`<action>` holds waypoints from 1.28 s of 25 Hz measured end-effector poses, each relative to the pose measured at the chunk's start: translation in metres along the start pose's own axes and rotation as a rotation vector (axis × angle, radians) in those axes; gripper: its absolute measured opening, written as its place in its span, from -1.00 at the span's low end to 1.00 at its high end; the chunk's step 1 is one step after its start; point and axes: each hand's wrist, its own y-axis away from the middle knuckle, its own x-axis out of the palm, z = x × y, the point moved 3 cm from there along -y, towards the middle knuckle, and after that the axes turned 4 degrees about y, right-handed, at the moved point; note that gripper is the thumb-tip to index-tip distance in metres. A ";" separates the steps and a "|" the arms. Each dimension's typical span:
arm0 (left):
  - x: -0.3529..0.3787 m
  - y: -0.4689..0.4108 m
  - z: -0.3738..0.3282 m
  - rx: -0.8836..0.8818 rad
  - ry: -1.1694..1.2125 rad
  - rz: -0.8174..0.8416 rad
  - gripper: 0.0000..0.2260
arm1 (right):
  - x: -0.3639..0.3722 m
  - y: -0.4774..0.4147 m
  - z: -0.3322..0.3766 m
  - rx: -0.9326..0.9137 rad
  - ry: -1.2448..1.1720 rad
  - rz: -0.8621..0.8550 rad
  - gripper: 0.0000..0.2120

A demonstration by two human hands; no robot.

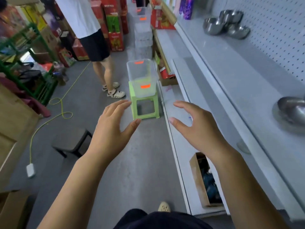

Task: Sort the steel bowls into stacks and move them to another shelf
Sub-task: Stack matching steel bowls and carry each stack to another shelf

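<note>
Three steel bowls (pixel 226 22) sit in a loose cluster far back on the upper white shelf (pixel 231 66), against the pegboard. Another steel bowl (pixel 293 111) lies tilted at the right edge of that shelf. My left hand (pixel 113 123) and my right hand (pixel 194 124) hover over the aisle floor in front of me, palms facing each other, fingers spread, both empty. Neither hand touches a bowl; the nearest bowl is well to the right of my right hand.
A clear plastic bin (pixel 142 76) stands on a green stool (pixel 145 106) just ahead. A dark low stool (pixel 72 141) and a yellow cable (pixel 61 106) lie on the floor at left. Another person (pixel 92 30) stands ahead. Lower shelves hold boxes (pixel 203 179).
</note>
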 end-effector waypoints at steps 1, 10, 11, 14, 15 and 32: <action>0.008 -0.022 -0.003 0.022 0.020 -0.004 -0.49 | -0.008 -0.018 -0.005 -0.005 0.025 -0.033 -0.54; 0.117 -0.202 -0.025 0.307 0.198 0.175 -0.54 | -0.070 -0.097 -0.083 0.245 0.126 -0.285 -0.51; 0.134 -0.223 -0.035 0.365 0.232 0.224 -0.54 | -0.078 -0.101 -0.092 0.290 0.149 -0.343 -0.50; 0.179 -0.276 -0.067 0.509 0.305 0.356 -0.51 | -0.100 -0.102 -0.108 0.451 0.207 -0.494 -0.51; 0.191 -0.289 -0.079 0.563 0.328 0.401 -0.51 | -0.106 -0.098 -0.109 0.504 0.231 -0.554 -0.52; 0.337 -0.305 -0.197 0.623 0.781 1.089 -0.65 | -0.101 0.007 -0.123 1.203 0.133 -1.248 0.16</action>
